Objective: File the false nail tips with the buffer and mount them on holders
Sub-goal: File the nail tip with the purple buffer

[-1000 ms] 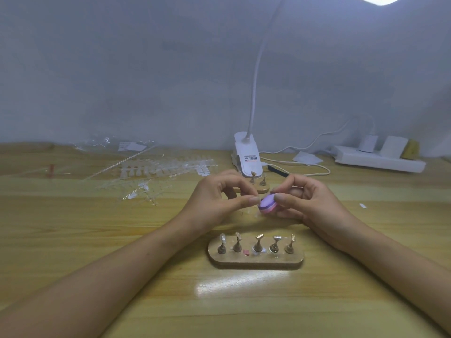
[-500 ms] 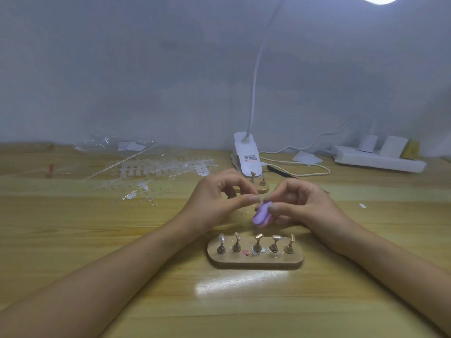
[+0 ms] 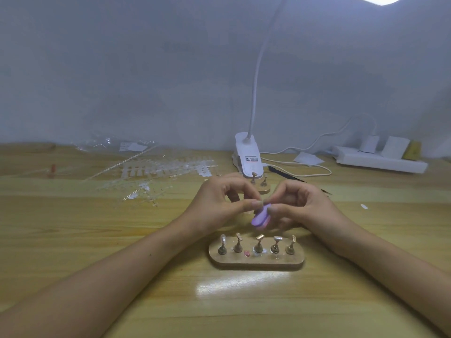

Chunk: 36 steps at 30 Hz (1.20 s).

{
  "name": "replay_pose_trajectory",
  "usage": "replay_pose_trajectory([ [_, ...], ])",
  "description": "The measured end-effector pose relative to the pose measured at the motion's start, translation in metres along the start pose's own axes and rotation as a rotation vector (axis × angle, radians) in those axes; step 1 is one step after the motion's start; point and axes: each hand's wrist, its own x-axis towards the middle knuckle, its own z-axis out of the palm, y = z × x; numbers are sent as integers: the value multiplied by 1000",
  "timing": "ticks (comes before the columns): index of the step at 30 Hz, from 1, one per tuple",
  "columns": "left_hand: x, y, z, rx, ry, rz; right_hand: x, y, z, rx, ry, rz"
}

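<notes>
Our left hand point(image 3: 219, 204) pinches a hidden, presumed nail tip so right hand's point(image 3: 301, 208) gripped buffer point(image 3: 260, 217) bears on it; holders point(image 3: 256, 258) wait lower-centre.

The small oval purple buffer point(image 3: 260, 217), pink on its underside, tilts in the right hand point(image 3: 302, 208), its upper end at the left hand point(image 3: 219, 206), whose fingertips seem to pinch a nail tip too small to make out. Nearer, an oval wooden holder base point(image 3: 256, 262) carries five upright metal pegs point(image 3: 259, 245); the leftmost bears a pale tip point(image 3: 223, 239). Clear strips of tips point(image 3: 166, 170) lie on the tabletop point(image 3: 122, 240), far left.
</notes>
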Motion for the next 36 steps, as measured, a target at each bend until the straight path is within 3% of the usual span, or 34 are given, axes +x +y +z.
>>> replay_pose_trajectory([
  [3, 1, -1, 0, -7, 12, -11, 1, 0, -3, 77, 112, -14],
  [7, 1, -2, 0, 4, -4, 0, 1, -1, 0, -7, -2, 6],
  [10, 1, -3, -1, -11, 21, -23, 2, 0, -3, 82, 130, -8],
  [14, 1, -2, 0, -5, 0, -1, 0, 0, 0, -28, 3, 8],
  [17, 1, -1, 0, -11, 15, -15, 2, 0, -2, 60, 127, -9],
  [20, 1, -1, 0, -5, 11, -13, 1, -1, -1, 2, 17, 7],
  [24, 0, 0, 0, 1, 20, -23, 2, -1, -2, 85, 131, -1],
  [33, 1, -3, -1, -6, 15, -20, 1, -1, 0, 49, 24, 13],
  [36, 1, -3, 0, -2, 2, -30, 2, 0, -1, 104, 154, -11],
])
